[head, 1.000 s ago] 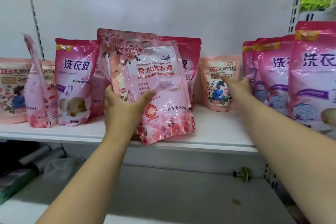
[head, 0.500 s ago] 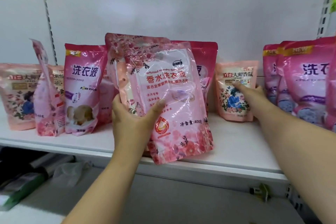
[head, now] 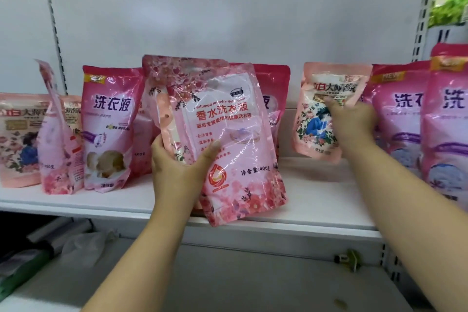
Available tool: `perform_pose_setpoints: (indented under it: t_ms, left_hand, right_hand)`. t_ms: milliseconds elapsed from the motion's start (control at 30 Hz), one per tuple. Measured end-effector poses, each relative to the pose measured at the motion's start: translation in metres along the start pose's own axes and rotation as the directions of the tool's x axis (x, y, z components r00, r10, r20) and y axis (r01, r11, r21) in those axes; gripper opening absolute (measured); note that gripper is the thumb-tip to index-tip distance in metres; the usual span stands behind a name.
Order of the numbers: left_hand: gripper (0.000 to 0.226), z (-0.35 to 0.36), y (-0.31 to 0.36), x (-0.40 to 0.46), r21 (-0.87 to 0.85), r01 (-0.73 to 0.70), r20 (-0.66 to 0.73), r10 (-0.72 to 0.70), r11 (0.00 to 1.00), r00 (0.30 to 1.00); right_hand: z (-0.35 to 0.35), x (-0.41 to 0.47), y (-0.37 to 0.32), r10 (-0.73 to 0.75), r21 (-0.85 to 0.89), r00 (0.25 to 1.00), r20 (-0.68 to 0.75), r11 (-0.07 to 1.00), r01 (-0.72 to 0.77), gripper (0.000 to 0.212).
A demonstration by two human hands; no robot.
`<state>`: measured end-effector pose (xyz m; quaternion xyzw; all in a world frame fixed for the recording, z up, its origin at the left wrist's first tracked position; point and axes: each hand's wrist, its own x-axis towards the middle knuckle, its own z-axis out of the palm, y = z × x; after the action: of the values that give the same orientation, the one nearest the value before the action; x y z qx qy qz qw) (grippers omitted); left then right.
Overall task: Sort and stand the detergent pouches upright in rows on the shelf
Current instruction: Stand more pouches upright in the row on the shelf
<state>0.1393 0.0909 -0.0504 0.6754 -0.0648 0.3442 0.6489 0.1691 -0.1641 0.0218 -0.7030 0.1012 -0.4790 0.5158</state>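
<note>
While much of the sorting looks unfinished, with kinds mixed along the white shelf (head: 316, 200): flat, smooth, painted board with a rounded front lip. Backed by a plain white panel (head: 202, 28) and a slotted upright.

Standing upright at far right, a row of big magenta pouches (head: 405, 119), glossy film, plump at the base, seemingly already grouped. Standing left of centre, one more magenta pouch (head: 109, 126) of that kind, another half hidden behind the held ones, so probably due to join that row. At far left, a salmon floral pouch (head: 17, 139) upright, and beside it a thin pink pouch (head: 55, 134) turned edge-on and leaning, not yet squared up.

Gripped by the left hand (head: 177, 172), thumb across the front and fingers behind, two pale pink blossom pouches (head: 228, 139), crinkled shiny plastic, soft and slumping, tilted, lower corners hanging over the shelf's front edge rather than set down.

Pinched near its top by the right hand (head: 354, 121), a small salmon pouch (head: 321, 111), matte-looking, floral print, tilted, bottom seemingly lifted just off the shelf. Likely headed left to its twin.

Judged roughly midway: one row formed, several strays left to stand and group
</note>
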Motion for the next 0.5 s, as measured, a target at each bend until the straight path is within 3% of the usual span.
perform_pose_setpoints:
  t_ms: [67, 167, 300, 400, 500]
  left_hand:
    - [0.121, -0.004, 0.001, 0.003, -0.036, 0.030, 0.017, -0.030, 0.999, 0.999]
    - [0.099, -0.009, 0.003, 0.003, -0.112, 0.083, 0.092, -0.073, 0.990, 0.993]
    - [0.073, -0.012, 0.007, -0.002, -0.221, 0.176, 0.135, -0.149, 0.959, 0.980]
    - [0.041, -0.012, 0.011, -0.006, -0.264, 0.160, 0.044, -0.154, 0.951, 0.987]
    - [0.024, -0.012, 0.012, -0.011, -0.270, 0.097, -0.038, -0.112, 0.958, 0.993]
  right_hand:
    - [-0.010, -0.014, -0.009, -0.065, 0.066, 0.998, -0.014, 0.996, 0.065, 0.044]
    - [-0.029, -0.039, -0.015, -0.063, 0.253, 0.997, -0.034, 0.965, 0.070, 0.047]
    - [-0.047, -0.068, -0.014, 0.000, 0.524, 0.997, 0.079, 0.851, -0.041, 0.019]
    - [-0.052, -0.085, -0.018, -0.012, 0.559, 0.982, 0.188, 0.824, -0.097, 0.009]
    - [-0.055, -0.093, -0.017, 0.010, 0.494, 0.975, 0.224, 0.861, -0.122, 0.024]
